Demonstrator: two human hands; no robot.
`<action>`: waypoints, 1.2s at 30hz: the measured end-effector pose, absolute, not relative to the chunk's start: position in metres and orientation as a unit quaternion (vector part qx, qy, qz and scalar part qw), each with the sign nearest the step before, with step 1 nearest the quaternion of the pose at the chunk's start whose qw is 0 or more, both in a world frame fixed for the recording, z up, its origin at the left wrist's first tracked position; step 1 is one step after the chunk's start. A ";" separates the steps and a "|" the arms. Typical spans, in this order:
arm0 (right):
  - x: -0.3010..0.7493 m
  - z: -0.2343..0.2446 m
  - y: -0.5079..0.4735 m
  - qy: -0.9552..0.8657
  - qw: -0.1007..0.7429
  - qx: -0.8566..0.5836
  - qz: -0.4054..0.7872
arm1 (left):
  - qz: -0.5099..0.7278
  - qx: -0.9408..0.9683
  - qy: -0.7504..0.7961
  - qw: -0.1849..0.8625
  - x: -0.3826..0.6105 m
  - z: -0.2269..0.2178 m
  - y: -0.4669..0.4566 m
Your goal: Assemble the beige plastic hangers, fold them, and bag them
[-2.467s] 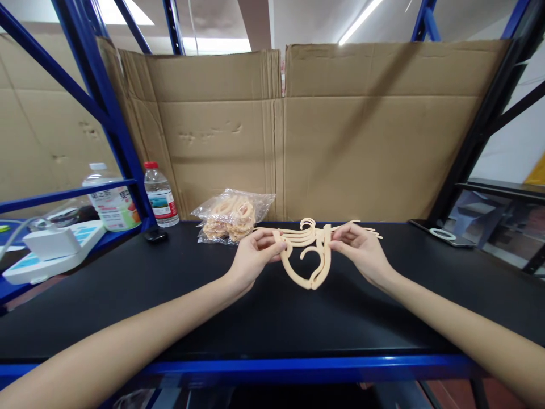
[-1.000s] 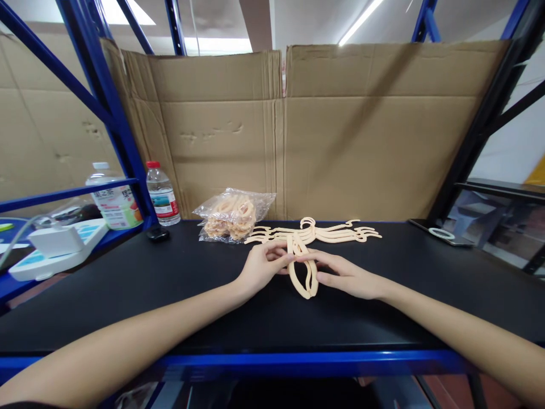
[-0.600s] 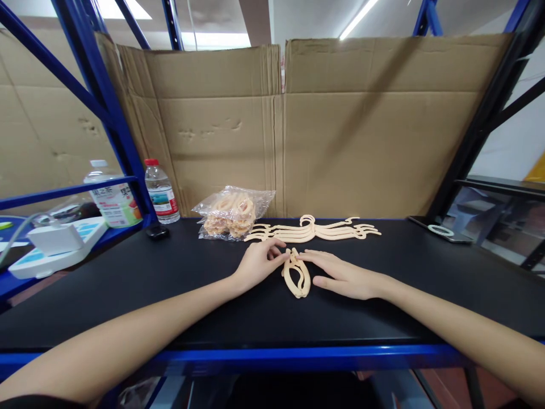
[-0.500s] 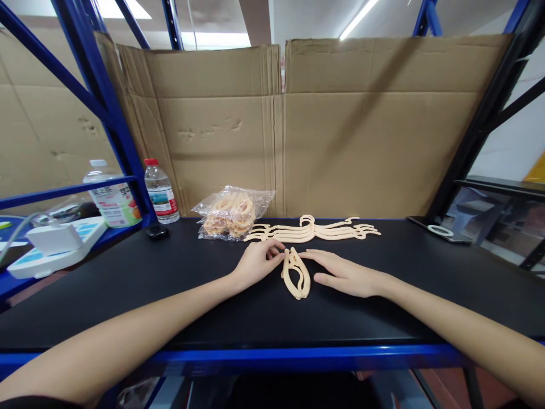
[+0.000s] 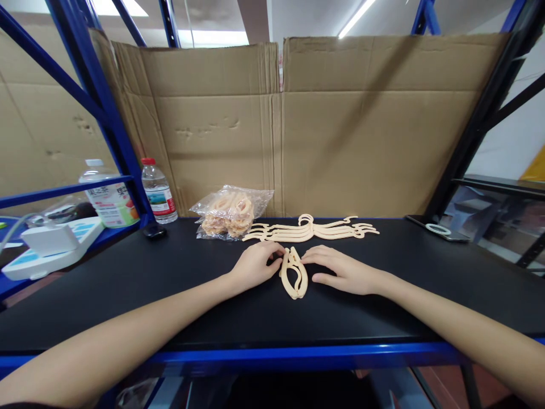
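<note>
A beige plastic hanger (image 5: 293,276), folded into a narrow loop, lies flat on the black shelf top (image 5: 170,301). My left hand (image 5: 254,264) rests on the surface just left of it, fingers loosely bent, fingertips touching its upper end. My right hand (image 5: 343,272) lies flat on the right, fingers stretched out, their tips at the hanger's top. Neither hand grips anything. Behind them is a stack of unfolded beige hangers (image 5: 313,229).
A clear bag of folded hangers (image 5: 230,213) sits at the back left. Two bottles (image 5: 158,193) (image 5: 108,196), a small black object (image 5: 152,230) and a white device (image 5: 46,241) stand left. A phone with a white ring (image 5: 438,230) lies right. Cardboard (image 5: 340,130) walls the back.
The hanger was held up between both hands, folded together and lowered onto the surface. Both hands have since let go and now rest beside it.
</note>
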State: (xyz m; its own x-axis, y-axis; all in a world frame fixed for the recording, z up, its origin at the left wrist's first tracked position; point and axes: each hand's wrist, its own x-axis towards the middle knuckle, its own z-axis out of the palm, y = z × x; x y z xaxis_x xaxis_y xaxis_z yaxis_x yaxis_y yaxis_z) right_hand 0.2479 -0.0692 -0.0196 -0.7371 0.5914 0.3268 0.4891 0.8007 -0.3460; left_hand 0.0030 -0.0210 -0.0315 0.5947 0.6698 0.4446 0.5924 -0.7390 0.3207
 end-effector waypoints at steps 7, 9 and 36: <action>0.248 -0.020 -0.071 -0.929 0.229 -0.274 0.096 | 0.267 0.918 0.289 0.047 0.004 -0.023 -0.031; 0.248 -0.020 -0.072 -0.931 0.227 -0.269 0.093 | 0.259 0.925 0.274 0.040 0.004 -0.022 -0.033; 0.322 -0.021 -0.015 -0.843 0.297 -0.449 -0.009 | 0.168 0.848 0.498 -0.072 -0.021 -0.019 0.003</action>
